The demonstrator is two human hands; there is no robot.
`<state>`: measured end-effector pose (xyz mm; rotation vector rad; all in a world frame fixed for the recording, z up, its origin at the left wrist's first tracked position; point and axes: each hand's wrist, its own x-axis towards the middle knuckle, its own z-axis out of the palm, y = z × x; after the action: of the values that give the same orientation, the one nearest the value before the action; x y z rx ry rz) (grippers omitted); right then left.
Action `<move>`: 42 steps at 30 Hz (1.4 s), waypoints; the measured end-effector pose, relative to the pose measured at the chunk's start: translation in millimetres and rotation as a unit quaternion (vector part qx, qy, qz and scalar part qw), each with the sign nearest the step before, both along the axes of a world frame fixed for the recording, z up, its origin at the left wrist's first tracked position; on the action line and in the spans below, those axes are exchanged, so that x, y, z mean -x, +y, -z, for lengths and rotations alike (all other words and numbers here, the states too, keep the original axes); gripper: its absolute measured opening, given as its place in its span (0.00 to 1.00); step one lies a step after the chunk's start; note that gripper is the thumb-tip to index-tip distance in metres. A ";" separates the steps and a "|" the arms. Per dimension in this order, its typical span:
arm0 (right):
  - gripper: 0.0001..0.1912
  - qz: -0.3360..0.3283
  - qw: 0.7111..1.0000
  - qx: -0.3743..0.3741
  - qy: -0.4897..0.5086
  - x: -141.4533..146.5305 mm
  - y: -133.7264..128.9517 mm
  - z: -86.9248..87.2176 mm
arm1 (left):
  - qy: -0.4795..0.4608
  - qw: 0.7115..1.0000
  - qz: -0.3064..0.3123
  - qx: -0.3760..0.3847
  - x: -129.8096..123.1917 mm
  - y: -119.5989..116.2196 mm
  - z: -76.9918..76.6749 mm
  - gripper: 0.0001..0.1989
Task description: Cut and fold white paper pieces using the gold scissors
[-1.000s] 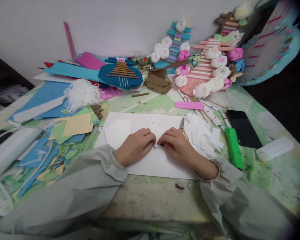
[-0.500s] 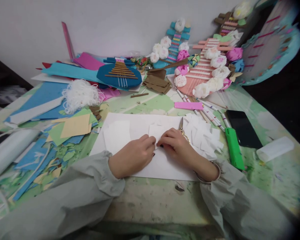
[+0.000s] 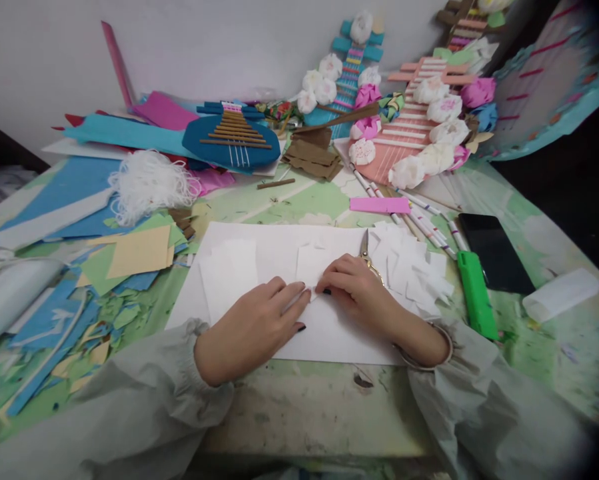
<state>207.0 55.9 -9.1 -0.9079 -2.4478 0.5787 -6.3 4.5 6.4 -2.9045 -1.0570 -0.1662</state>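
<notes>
A small piece of white paper (image 3: 310, 261) lies on a larger white sheet (image 3: 279, 233), its near edge between my two hands. My left hand (image 3: 256, 327) rests with its fingers stretched out, the index fingertip touching that near edge. With bent fingers, my right hand (image 3: 356, 287) pinches the paper's edge from the other side. Just behind the right hand is a pair of scissors (image 3: 365, 247), partly covered by it. A stack of white paper pieces (image 3: 229, 270) sits to the left, and a loose heap of cut white paper (image 3: 412, 267) to the right.
At right are a green utility knife (image 3: 475, 297), a black phone (image 3: 495, 253) and a white translucent tube (image 3: 562, 295). Coloured paper scraps (image 3: 129, 293) and white string (image 3: 152, 187) cover the left. Behind stand a blue instrument model (image 3: 234, 150) and a pink one (image 3: 399, 143) with paper flowers.
My left hand has gone from curled fingers to stretched ones and shifted slightly left. My right hand stays by the paper piece. The view has shifted a little.
</notes>
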 end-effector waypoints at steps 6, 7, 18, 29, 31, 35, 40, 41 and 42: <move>0.10 0.029 0.999 0.032 0.016 1.3 -2.0 -3.6 | 0.019 1.000 -0.002 -0.011 0.2 -0.3 -1.3 0.20; 0.09 0.031 0.999 0.035 0.017 1.6 -2.2 -4.1 | 0.023 1.000 0.002 -0.014 0.1 -0.2 -1.6 0.19; 0.09 0.020 0.998 0.052 -0.024 1.8 -0.5 -8.9 | 0.034 0.999 0.012 -0.025 -0.9 -0.1 -3.4 0.17; 0.04 0.032 0.998 0.033 -0.041 3.8 -1.1 -7.0 | 0.029 1.000 -0.003 -0.003 0.1 -2.1 -3.1 0.18; 0.03 0.040 0.998 0.022 -0.040 5.3 -1.9 -6.2 | 0.028 1.000 -0.001 -0.006 -0.4 -2.1 -2.5 0.18; 0.02 0.045 0.998 0.006 -0.034 5.9 -2.5 -2.8 | 0.032 0.999 0.010 -0.006 -1.3 -1.7 -1.8 0.17; 0.02 0.053 0.998 0.004 -0.035 5.7 -2.3 -0.3 | 0.017 1.000 0.016 -0.006 -0.8 -1.5 -2.3 0.16; 0.02 0.053 0.998 0.003 -0.035 5.8 -2.1 -0.3 | 0.014 1.000 0.017 -0.007 -0.7 -1.5 -2.6 0.16; 0.02 0.053 0.998 0.003 -0.035 5.9 -2.0 -0.4 | 0.010 1.000 0.019 -0.008 -0.6 -1.5 -2.8 0.15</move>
<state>201.1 53.9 -8.8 -1.0697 -2.4427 0.5253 -5.7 2.9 9.2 -2.9059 -0.9941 -0.1455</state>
